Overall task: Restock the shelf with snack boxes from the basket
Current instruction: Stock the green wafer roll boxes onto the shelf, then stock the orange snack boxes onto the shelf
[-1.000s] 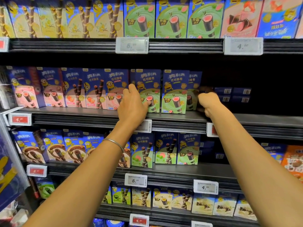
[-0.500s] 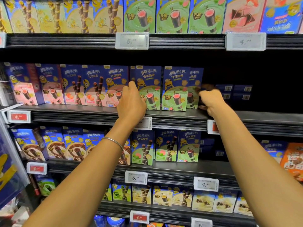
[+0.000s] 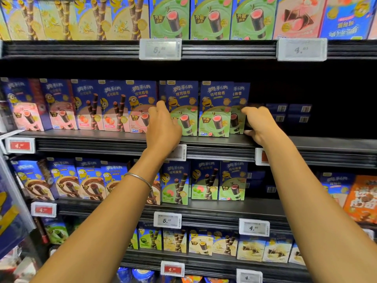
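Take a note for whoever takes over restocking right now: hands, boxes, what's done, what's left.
Left hand touches the front green box; grip unclear.
Right hand grips the end green box, set back.
Done: front and second green box stand at the middle shelf edge.
Left: pull the end box forward, fill the shelf to its right. Basket not in view.

The snack boxes [image 3: 215, 111] mid-frame are printed card with a smooth, glossy coat. The shelf lips [image 3: 102, 147] are matt black and ribbed lengthwise; whether metal or plastic I cannot tell. The price tags [image 3: 160, 49] have pale, smooth plastic frames and dull faces. A thin polished metal bangle [image 3: 138, 177] shines at centre. The orange packs [image 3: 363, 199] at the right edge look glossy.
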